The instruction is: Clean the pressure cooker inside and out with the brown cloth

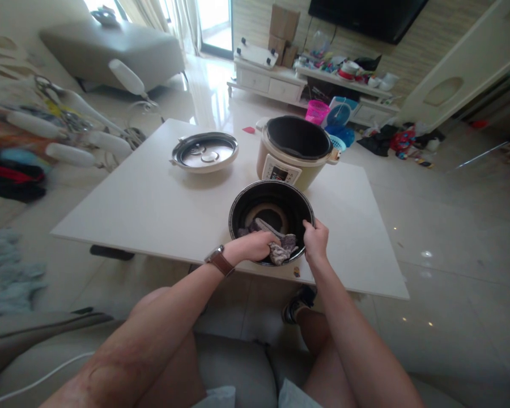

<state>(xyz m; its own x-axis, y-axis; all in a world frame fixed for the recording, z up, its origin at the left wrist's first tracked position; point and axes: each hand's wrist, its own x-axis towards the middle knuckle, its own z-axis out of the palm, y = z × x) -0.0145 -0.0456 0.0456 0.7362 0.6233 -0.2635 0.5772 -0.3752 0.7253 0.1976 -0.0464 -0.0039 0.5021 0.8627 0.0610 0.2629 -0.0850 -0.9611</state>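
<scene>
A black inner pot [244,207] sits near the front edge of the white low table [153,209]. My left hand [253,246] reaches inside it, closed on a grey-purple cloth [280,249] pressed against the pot's inner wall. My right hand [315,241] grips the pot's right rim, fingers curled over the edge. Just behind the pot stands the beige cooker body [295,153], open on top. Its metal lid [204,152] lies upside down on the table to the left.
My knees and a sandalled foot [296,303] are below the table edge. A drying rack with clothes [46,136] stands left, a sofa [110,48] behind it. A TV stand with clutter [323,79], a pink basket [317,110] and a blue fan [339,116] lie beyond.
</scene>
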